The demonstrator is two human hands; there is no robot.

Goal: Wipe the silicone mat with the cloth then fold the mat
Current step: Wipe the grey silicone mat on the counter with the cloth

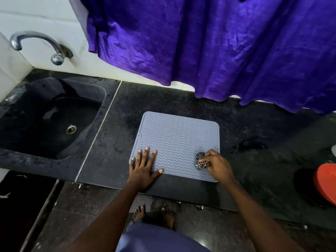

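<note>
A grey-blue silicone mat [177, 140] with wavy ridges lies flat on the dark stone counter. My left hand [143, 167] rests flat on its near left corner, fingers spread, pressing it down. My right hand [217, 165] sits on the mat's near right corner and is closed around a bunched black-and-white checked cloth [201, 160]. The cloth touches the mat surface just left of my fingers.
A black sink [54, 120] with a metal drain is set into the counter [112, 146] at left, under a chrome tap [36, 44]. A purple curtain [218, 48] hangs over the back of the counter. A red container [326, 184] stands at the far right edge.
</note>
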